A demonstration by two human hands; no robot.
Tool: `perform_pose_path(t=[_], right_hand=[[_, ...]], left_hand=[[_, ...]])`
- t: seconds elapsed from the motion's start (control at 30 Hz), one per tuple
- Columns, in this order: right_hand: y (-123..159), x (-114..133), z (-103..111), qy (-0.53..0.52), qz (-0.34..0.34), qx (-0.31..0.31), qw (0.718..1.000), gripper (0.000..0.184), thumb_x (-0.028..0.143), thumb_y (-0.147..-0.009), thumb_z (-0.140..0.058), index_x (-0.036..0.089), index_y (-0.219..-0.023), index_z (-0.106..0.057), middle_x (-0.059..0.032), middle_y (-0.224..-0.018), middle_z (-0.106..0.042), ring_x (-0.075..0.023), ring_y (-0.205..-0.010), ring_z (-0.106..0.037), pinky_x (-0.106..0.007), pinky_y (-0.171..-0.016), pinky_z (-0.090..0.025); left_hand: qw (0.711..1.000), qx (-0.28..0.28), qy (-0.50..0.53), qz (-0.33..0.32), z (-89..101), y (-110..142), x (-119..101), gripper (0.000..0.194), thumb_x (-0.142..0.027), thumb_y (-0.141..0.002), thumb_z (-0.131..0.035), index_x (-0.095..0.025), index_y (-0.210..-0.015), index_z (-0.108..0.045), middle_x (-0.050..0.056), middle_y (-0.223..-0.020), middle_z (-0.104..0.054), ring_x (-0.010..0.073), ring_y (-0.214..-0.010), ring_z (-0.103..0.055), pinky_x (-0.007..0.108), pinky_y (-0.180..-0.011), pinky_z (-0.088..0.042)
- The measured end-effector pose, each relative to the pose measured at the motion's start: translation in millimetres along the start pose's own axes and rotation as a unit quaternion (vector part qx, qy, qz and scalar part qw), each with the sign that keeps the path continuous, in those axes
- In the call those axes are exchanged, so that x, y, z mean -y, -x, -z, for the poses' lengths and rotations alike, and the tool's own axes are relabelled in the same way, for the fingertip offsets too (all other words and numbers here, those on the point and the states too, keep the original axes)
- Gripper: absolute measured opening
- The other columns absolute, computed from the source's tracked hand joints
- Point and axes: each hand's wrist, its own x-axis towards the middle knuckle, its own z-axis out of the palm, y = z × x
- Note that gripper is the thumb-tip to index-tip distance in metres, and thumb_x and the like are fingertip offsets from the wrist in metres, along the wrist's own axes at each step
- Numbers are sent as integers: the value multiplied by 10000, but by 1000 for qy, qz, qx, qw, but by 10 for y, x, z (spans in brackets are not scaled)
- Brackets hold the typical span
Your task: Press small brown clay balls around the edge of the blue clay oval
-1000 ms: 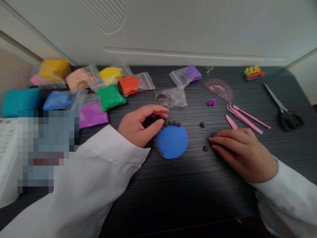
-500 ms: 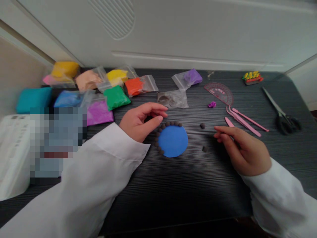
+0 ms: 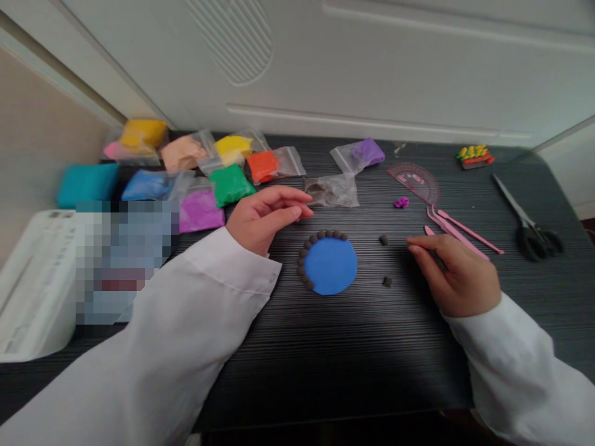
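A flat blue clay disc (image 3: 331,266) lies on the dark table, with small black clay balls (image 3: 305,253) set side by side along its left and upper edge. Just behind the disc hovers my left hand (image 3: 267,217), holding nothing, its fingers loosely curved and thumb apart from them. My right hand (image 3: 458,272) is to the right of the disc, thumb and index fingertip pinched together; whatever is between them is too small to make out. Two loose black clay bits, one farther back (image 3: 383,240) and one nearer (image 3: 387,282), lie between the disc and this hand.
Bags of coloured clay, including green (image 3: 231,184) and orange (image 3: 264,166), crowd the back left. A crumpled clear bag (image 3: 332,190) lies behind the disc. Pink tools (image 3: 469,224), a protractor (image 3: 416,179) and scissors (image 3: 525,220) are at right. A white box (image 3: 41,279) stands left.
The whole view has shifted slightly, moving things on the left rightward. My right hand stays pinched, a little closer to the pink tools. The farther black bit looks less round than before.
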Motion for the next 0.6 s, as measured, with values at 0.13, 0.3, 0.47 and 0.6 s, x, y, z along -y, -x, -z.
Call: perform_pose_path(t=[0.13, 0.3, 0.47, 0.6], right_hand=[[11, -13, -26, -50, -4, -9, 999, 261, 186, -788, -437, 215, -1035, -518, -49, -971, -605, -179, -918, -557, -339, -816, -433], [33, 20, -14, -78, -69, -23, 994, 197, 299, -716, -563, 213, -893, -556, -15, -763, -621, -139, -653, -577, -265, -593, -461], [24, 38, 18, -43, -28, 12, 999, 113, 327, -742, -525, 226, -699, -551, 21, -639, -603, -109, -535, -546, -232, -486, -406], [19, 30, 2, -48, -58, -3, 997, 138, 351, -708, -561, 218, -690, -530, 19, -627, -590, -116, -539, -543, -240, -491, -412]], left_hand=[[998, -5, 56, 24, 32, -18, -38, 151, -159, -631, -539, -151, -764, -608, 14, -647, -626, 117, -636, -570, 268, -632, -436], [993, -2, 108, 56, 86, -44, -72, 159, -155, -644, -510, -145, -778, -595, 9, -645, -619, 100, -617, -563, 246, -614, -436], [992, -7, 113, 64, 91, -50, -83, 158, -178, -652, -493, -146, -778, -583, 11, -644, -611, 102, -618, -565, 255, -624, -444], [992, 1, 111, 59, 124, -60, -64, 166, -206, -662, -500, -152, -796, -582, 11, -659, -611, 106, -628, -573, 265, -639, -448]])
